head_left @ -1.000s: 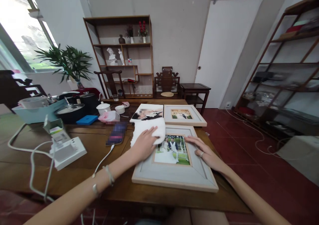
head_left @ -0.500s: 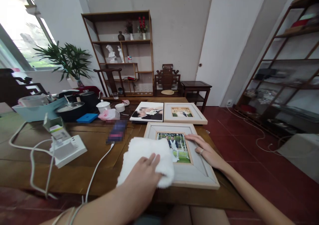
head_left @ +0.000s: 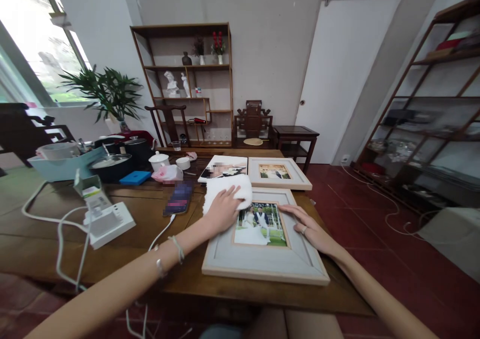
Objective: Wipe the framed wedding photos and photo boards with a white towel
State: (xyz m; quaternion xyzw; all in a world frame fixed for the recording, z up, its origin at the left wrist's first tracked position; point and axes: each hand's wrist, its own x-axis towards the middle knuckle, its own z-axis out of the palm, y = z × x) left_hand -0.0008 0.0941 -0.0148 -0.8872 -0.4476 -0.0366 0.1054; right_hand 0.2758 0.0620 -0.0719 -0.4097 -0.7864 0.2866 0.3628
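A large grey picture frame (head_left: 262, 264) with a wedding photo lies flat near the front edge of the wooden table (head_left: 150, 219). My left hand (head_left: 221, 211) presses a white cloth (head_left: 228, 188) onto the frame's upper left corner, fingers flat on the cloth. My right hand (head_left: 309, 229) lies flat and open on the frame's right border, a ring on one finger, holding it still.
Behind the frame lie a smaller framed photo (head_left: 279, 173) and an unframed print (head_left: 224, 169). A phone (head_left: 179, 199) with a white cable, a power strip (head_left: 108, 221), pots (head_left: 112, 166), a blue tray (head_left: 60, 161) and cups fill the table's left side. Shelves stand behind and at right.
My left hand swept the cloth from the frame's top left down to its near left corner, then back up to the top left. My right hand stayed on the right border.
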